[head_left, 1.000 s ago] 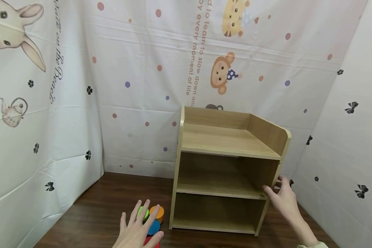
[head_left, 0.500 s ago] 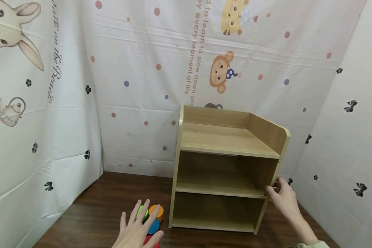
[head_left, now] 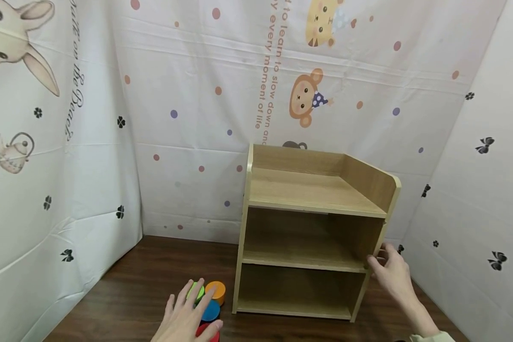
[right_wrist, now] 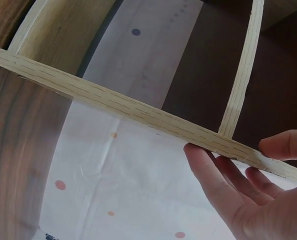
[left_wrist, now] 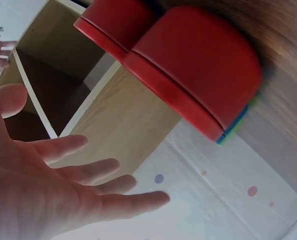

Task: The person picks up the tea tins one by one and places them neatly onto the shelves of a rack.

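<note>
At 4 o'clock, right hand (head_left: 394, 274) grips tan wooden shelf (head_left: 303, 256) by the edge (head_left: 381, 232); left hand (head_left: 185, 313) splayed by round multicoloured blocks (head_left: 211, 311). Brown woodgrain bench (head_left: 132, 289), dotted white backdrop (head_left: 192, 190).

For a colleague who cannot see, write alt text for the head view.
A person's right hand holds the side of a wooden shelf unit, while the left hand is spread over green, orange, blue and red rounded pieces on a dark wood-grain surface. Printed fabric hangs behind.
</note>
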The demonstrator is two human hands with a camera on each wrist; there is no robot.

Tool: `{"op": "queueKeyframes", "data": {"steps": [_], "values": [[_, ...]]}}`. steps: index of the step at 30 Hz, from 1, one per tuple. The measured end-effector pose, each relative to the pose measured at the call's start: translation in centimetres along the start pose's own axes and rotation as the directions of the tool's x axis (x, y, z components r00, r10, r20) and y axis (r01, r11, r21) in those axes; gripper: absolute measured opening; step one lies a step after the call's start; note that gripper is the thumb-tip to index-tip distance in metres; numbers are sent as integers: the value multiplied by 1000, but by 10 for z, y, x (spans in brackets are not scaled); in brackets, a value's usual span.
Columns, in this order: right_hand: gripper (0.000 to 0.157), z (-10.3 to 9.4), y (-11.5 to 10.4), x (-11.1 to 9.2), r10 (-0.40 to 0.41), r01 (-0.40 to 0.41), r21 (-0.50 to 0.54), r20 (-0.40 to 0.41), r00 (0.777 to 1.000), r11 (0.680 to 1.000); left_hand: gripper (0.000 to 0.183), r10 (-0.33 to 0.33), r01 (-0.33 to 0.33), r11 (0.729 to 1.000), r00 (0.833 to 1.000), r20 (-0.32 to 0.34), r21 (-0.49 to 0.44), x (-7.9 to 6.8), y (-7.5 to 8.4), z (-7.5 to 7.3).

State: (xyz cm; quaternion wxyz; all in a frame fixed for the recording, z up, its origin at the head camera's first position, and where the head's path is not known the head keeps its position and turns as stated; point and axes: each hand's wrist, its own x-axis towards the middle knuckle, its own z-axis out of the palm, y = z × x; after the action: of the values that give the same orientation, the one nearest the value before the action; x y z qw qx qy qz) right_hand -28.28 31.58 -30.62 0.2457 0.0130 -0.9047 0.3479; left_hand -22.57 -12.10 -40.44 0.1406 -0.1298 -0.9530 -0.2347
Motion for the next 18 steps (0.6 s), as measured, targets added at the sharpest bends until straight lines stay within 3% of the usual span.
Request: {"op": "queueKeyframes", "data": {"steps": [5, 8, 13, 18], "values": [[46, 0, 1, 1, -1, 1, 13, 1, 1000, 1000, 55, -54, 55, 995, 998, -10, 89, 3, -7, -9], [45, 0, 1, 1, -1, 1, 20, -3, 1000, 1000, 61, -99, 97, 985, 995, 10, 143, 5, -12, -13], [45, 0, 0, 0, -5, 5, 19, -15, 1000, 1000, 74, -168, 150, 979, 977, 128, 138, 8, -23, -18], [45, -2, 1, -1, -11, 11, 13, -13, 1000, 1000, 83, -215, 194, 975, 949, 230, 110, 9, -31, -16]]}}
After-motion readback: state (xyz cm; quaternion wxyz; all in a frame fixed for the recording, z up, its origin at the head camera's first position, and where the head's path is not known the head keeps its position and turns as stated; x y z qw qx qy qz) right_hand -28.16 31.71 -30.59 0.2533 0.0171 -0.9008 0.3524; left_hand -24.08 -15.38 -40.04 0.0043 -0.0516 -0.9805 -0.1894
